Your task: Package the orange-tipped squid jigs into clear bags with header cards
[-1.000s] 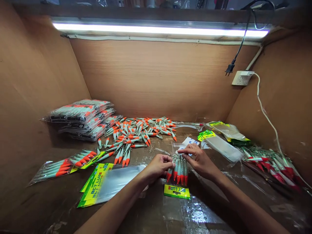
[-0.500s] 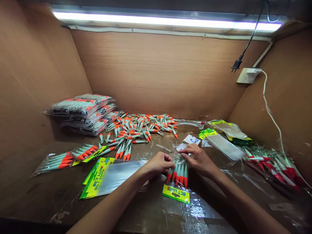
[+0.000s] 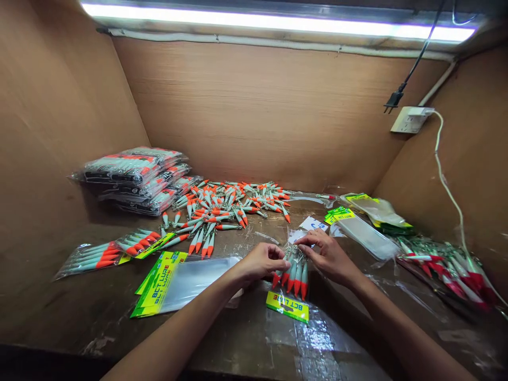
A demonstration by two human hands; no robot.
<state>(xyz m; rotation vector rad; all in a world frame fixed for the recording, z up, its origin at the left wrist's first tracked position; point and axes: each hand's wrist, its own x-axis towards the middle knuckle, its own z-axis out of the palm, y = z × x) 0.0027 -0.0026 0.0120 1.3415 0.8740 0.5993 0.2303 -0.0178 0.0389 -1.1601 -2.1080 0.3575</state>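
A clear bag [image 3: 291, 288] with a yellow-green BCT LURE header lies on the worktop in front of me, several pale green lures with orange tips inside it. My left hand [image 3: 262, 262] pinches the bag's far end from the left, fingers curled. My right hand [image 3: 327, 256] holds the same end from the right, fingers pressed onto the plastic and the lures' hooks. A pile of loose lures [image 3: 228, 206] of the same kind lies further back, in the middle of the worktop.
Empty bags with yellow-green headers [image 3: 174, 283] lie at my left. Filled packs [image 3: 115, 251] sit further left, with a stack of packs [image 3: 137, 177] behind. More empty bags [image 3: 363, 230] and red-tipped lures [image 3: 448, 267] lie right. Brown walls enclose three sides; a socket [image 3: 410, 119] hangs at right.
Both hands stay on the bag's far end with only small finger shifts. The head camera has tilted, so everything sits slightly higher in the picture.
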